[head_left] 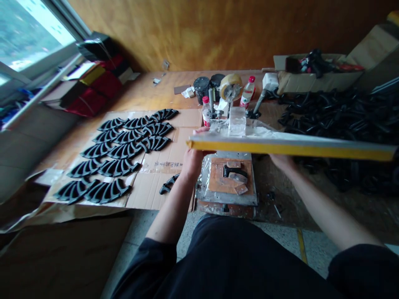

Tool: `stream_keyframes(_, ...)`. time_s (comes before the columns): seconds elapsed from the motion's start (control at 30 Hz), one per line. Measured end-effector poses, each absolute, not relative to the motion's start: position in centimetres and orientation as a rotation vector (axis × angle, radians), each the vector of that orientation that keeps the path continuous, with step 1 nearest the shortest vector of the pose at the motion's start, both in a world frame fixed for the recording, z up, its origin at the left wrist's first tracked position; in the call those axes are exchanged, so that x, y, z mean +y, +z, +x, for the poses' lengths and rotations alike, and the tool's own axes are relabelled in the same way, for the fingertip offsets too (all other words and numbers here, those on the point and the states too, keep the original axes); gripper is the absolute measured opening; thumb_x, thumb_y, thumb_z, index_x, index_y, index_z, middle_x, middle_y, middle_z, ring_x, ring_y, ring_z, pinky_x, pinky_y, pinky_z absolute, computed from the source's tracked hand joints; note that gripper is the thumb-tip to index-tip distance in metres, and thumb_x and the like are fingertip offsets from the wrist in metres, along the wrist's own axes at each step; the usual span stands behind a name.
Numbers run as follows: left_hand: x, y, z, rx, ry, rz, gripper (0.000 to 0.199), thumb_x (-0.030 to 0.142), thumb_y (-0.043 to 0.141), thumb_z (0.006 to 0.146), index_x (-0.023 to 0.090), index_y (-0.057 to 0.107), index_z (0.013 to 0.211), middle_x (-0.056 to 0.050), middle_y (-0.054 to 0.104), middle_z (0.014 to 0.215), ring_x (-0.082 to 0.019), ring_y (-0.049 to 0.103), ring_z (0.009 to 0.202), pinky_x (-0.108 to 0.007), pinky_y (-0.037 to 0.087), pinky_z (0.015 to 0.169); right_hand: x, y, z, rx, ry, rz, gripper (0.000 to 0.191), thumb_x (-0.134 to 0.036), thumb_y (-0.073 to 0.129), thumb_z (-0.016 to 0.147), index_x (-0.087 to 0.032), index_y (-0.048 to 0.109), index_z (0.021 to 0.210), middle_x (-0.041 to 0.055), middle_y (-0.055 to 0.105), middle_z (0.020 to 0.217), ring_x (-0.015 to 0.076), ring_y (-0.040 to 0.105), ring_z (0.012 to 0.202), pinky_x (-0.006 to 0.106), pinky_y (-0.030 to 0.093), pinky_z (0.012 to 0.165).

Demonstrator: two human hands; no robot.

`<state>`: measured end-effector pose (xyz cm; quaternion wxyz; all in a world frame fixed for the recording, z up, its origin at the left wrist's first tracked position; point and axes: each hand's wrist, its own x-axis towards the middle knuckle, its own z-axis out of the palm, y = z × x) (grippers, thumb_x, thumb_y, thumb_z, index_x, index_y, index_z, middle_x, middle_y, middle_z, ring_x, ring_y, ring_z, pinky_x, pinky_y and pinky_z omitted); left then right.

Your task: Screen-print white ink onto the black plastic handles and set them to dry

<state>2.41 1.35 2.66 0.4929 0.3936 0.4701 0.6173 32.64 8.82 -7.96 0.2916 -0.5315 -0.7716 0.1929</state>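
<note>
A long flat frame or panel [289, 148], with a yellow front edge and a pale top, is held up nearly edge-on across the workbench. My left hand [193, 158] grips it near its left end, with fingers showing above and below the edge. Under its middle, my right hand [281, 161] supports it, and those fingers are mostly hidden behind the edge. Below the panel, a black curved plastic piece [235, 170] rests on a brown block [218, 176] on a metal base plate [229, 200]. Another dark piece [169, 184] lies on the cardboard beside my left forearm.
Rows of black curved pieces [107, 190] cover the cardboard sheet [146, 189] at left. A heap of black pieces [321, 116] and an open carton [311, 85] are at right. Behind stand metal posts [257, 104], a tape roll [230, 86], red-capped bottles [248, 92] and dark tubs [201, 88].
</note>
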Motion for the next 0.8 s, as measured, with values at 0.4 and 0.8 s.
stream_keyframes(0.4,-7.7,-8.4,9.2,1.128,0.906,0.301,0.049,0.061,0.053,0.086,0.014,0.062,0.099,-0.014,0.071,0.106,-0.022,0.07,0.088,-0.029,0.056,0.067,-2.3,-10.0,21.3,-2.467,0.611,-1.297,0.012,-0.023,0.048,0.096,-0.017,0.058,0.094,0.0089,0.063,0.093,0.0209,0.058,0.09,0.03,0.043,0.079)
stream_keyframes(0.8,-14.2,-15.2,-10.5,2.271,0.731,0.42,0.043,0.048,0.031,0.093,0.017,0.056,0.077,-0.01,0.064,0.059,-0.024,0.067,0.059,-0.035,0.054,0.057,10.9,-15.8,44.4,-2.373,0.068,-2.024,0.038,-0.01,0.044,0.085,-0.023,0.068,0.111,0.0128,0.058,0.12,0.026,0.05,0.099,0.034,0.039,0.074)
